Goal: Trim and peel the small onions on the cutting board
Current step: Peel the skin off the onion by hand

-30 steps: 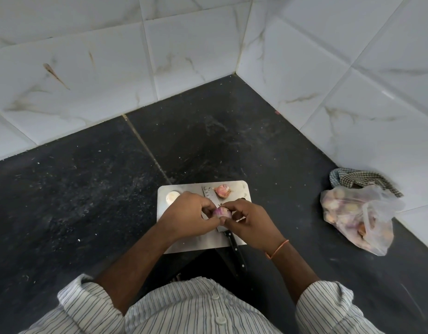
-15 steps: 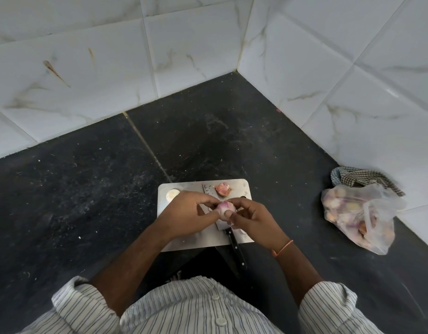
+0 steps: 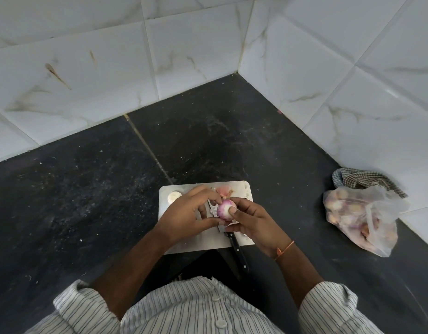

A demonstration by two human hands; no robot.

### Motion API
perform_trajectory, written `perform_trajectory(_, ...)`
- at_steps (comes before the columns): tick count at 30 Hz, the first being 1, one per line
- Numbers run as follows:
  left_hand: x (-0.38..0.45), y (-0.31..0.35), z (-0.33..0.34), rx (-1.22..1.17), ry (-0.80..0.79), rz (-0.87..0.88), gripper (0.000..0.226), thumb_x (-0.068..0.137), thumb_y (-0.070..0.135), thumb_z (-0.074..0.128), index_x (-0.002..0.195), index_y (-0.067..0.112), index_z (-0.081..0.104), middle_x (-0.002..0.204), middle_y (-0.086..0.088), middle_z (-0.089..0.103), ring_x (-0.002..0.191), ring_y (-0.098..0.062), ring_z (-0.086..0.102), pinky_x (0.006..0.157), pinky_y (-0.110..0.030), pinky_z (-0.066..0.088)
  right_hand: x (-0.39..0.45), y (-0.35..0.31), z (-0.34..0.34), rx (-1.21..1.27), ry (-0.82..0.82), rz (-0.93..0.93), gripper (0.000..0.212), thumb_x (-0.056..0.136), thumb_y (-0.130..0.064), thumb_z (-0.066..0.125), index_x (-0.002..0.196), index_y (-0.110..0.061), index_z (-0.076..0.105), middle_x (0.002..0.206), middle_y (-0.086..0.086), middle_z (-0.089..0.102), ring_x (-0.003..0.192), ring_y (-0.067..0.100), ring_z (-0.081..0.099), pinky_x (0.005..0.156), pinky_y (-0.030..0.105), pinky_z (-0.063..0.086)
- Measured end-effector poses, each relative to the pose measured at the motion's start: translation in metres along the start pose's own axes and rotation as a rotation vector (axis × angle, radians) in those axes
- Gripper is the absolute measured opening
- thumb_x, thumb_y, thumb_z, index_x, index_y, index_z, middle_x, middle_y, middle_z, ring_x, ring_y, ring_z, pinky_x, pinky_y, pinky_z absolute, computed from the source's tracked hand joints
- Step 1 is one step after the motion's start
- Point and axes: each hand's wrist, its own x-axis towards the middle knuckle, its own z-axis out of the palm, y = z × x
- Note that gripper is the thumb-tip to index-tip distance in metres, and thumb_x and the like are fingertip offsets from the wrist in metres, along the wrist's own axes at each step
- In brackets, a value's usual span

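Observation:
A small onion [image 3: 223, 208], purple and white with much of its skin off, is held above the white cutting board [image 3: 184, 244] between both hands. My left hand [image 3: 187, 213] pinches it from the left with thumb and fingertips. My right hand [image 3: 250, 219] grips it from the right, thumb on its top. A knife lies on the board under the hands, its black handle [image 3: 239, 253] sticking out over the near edge. Pinkish onion peel [image 3: 224, 190] lies at the board's far edge.
A clear plastic bag of small onions [image 3: 360, 219] sits on the dark counter to the right, against a checked cloth [image 3: 367, 179]. White tiled walls meet in a corner behind. A round hole [image 3: 174, 196] is at the board's far left corner.
The onion has been turned and lifted slightly between the fingers, and more pale peeled surface shows now. The hands stay over the board's middle.

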Motion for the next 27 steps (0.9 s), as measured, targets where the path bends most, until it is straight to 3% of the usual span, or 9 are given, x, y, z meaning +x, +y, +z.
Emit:
perform_trajectory(6, -0.001, 0.002, 0.003, -0.019, 0.017, -0.016, 0.050, 0.078, 0.043, 0.095, 0.112, 0.054, 0.060, 0.121, 0.025, 0.061, 0.078, -0.014, 0.068, 0.067, -0.024, 0.057, -0.001, 0.001, 0.005, 0.077, -0.020, 0.007, 0.039, 0.101, -0.024, 0.063, 0.136, -0.006, 0.067, 0.122, 0.015, 0.073, 0.103, 0.027, 0.070, 0.090, 0.041, 0.059)
perform_trajectory(11, -0.001, 0.005, 0.003, -0.023, 0.037, -0.034, 0.051, 0.079, 0.042, 0.095, 0.109, 0.057, 0.057, 0.119, 0.031, 0.059, 0.082, -0.005, 0.067, 0.070, -0.013, 0.050, -0.001, 0.001, 0.009, 0.113, -0.015, 0.000, 0.037, 0.101, -0.023, 0.061, 0.134, -0.006, 0.068, 0.117, 0.011, 0.074, 0.099, 0.023, 0.071, 0.086, 0.035, 0.060)
perform_trajectory(17, -0.001, 0.001, 0.006, -0.061, 0.101, -0.066, 0.046, 0.077, 0.041, 0.096, 0.113, 0.041, 0.067, 0.119, 0.022, 0.065, 0.078, -0.013, 0.069, 0.068, -0.015, 0.051, 0.003, 0.000, 0.009, 0.155, 0.006, -0.008, 0.042, 0.100, -0.022, 0.062, 0.137, -0.002, 0.066, 0.119, 0.017, 0.072, 0.097, 0.026, 0.068, 0.084, 0.038, 0.059)
perform_trajectory(21, 0.002, 0.003, 0.007, -0.153, 0.076, -0.139, 0.048, 0.079, 0.035, 0.096, 0.115, 0.045, 0.066, 0.120, 0.025, 0.067, 0.077, -0.015, 0.069, 0.065, -0.016, 0.052, 0.004, -0.002, 0.005, 0.084, 0.007, -0.036, 0.040, 0.101, -0.023, 0.064, 0.136, -0.005, 0.067, 0.120, 0.019, 0.072, 0.101, 0.028, 0.066, 0.086, 0.043, 0.058)
perform_trajectory(23, 0.005, 0.003, 0.008, -0.254, 0.095, -0.197, 0.039, 0.083, 0.030, 0.093, 0.112, 0.042, 0.070, 0.110, 0.019, 0.073, 0.072, -0.016, 0.069, 0.062, -0.021, 0.055, 0.004, -0.004, 0.003, -0.020, 0.011, -0.074, 0.036, 0.101, -0.024, 0.066, 0.135, -0.011, 0.070, 0.123, 0.021, 0.072, 0.102, 0.027, 0.067, 0.088, 0.044, 0.058)
perform_trajectory(25, 0.008, 0.004, 0.007, -0.356, 0.107, -0.282, 0.029, 0.086, 0.028, 0.091, 0.108, 0.035, 0.074, 0.085, 0.005, 0.077, 0.062, -0.014, 0.068, 0.056, -0.029, 0.057, 0.004, -0.007, 0.003, -0.098, 0.029, -0.109, 0.037, 0.099, -0.022, 0.069, 0.135, -0.013, 0.070, 0.123, 0.018, 0.074, 0.101, 0.025, 0.069, 0.086, 0.040, 0.060)
perform_trajectory(27, 0.012, 0.005, 0.006, -0.401, 0.093, -0.338, 0.023, 0.087, 0.025, 0.090, 0.104, 0.030, 0.075, 0.071, 0.006, 0.074, 0.056, -0.009, 0.065, 0.054, -0.031, 0.056, 0.004, -0.009, 0.001, -0.140, 0.046, -0.134, 0.039, 0.099, -0.017, 0.070, 0.138, -0.013, 0.068, 0.118, 0.013, 0.076, 0.097, 0.023, 0.071, 0.083, 0.036, 0.062)
